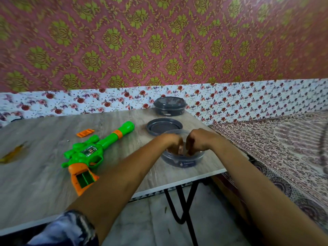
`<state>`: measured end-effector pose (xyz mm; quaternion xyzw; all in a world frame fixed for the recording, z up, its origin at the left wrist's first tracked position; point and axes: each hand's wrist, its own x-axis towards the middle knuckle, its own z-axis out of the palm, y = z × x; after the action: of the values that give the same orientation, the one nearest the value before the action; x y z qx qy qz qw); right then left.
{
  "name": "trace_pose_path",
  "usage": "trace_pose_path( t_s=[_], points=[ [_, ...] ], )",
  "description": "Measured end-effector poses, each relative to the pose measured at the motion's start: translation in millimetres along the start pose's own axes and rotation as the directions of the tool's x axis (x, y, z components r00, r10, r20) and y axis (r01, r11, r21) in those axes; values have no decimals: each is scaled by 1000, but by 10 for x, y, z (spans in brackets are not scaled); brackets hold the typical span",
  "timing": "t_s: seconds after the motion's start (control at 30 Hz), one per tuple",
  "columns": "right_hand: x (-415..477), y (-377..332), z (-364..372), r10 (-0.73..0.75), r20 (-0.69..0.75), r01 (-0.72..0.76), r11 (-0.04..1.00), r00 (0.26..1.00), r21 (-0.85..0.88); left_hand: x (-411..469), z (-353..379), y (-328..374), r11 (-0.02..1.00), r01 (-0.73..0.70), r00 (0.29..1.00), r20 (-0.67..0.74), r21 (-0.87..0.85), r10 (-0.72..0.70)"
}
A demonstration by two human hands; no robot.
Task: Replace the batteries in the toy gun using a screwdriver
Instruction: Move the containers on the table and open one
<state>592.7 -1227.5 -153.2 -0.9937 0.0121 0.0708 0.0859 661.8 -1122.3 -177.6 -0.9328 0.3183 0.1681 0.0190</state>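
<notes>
Head view, toy gun: the green and orange plastic toy gun (92,153) lies flat on the grey wood-grain table (44,174). It is well left of the hands, with its barrel pointing away toward the wall.
Head view, battery compartment: the rectangular battery compartment (85,178) in the orange grip faces up and is uncovered. It looks empty, probably left this way so that new cells can drop straight in.
Head view, battery cover: the small ribbed orange plastic battery cover (85,133) lies apart from the gun, beside the barrel, out of the way.
Head view, open container: the round clear plastic open container (182,163) with a dark base stands near the table's front edge, within easy reach.
Head view, lid: its round dark grey lid (150,129) lies just behind it.
Head view, closed container: a second round dark closed container (169,108) stands further back by the wall.
Head view, left hand: the left hand (173,142) dips into the open container with its fingers curled downward. I cannot tell whether they pinch anything.
Head view, right hand: the right hand (197,141) is in the same container, close to the left hand. Its fingers also bend down, and any hold is hidden.
Head view, batteries: none can be made out. The hands are likely searching for them.
Head view, yellow object: a blurred yellow object (12,154) lies at the far left of the table. It may be the screwdriver, but that is unclear.
</notes>
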Motion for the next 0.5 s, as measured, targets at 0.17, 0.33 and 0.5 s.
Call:
trace_pose_path(
  t_s=[0.17,0.33,0.5],
  points=[
    [203,-61,55,93,128,-80,991,987,-105,6,32,-15,996,-25,994,-106,-83,16],
    [302,-56,100,135,212,-103,983,968,-153,13,33,-43,995,-7,995,-104,-100,-4],
    [283,-25,98,121,229,-91,986,966,-140,29,47,-71,997,-11,995,-96,-70,4]
  ],
)
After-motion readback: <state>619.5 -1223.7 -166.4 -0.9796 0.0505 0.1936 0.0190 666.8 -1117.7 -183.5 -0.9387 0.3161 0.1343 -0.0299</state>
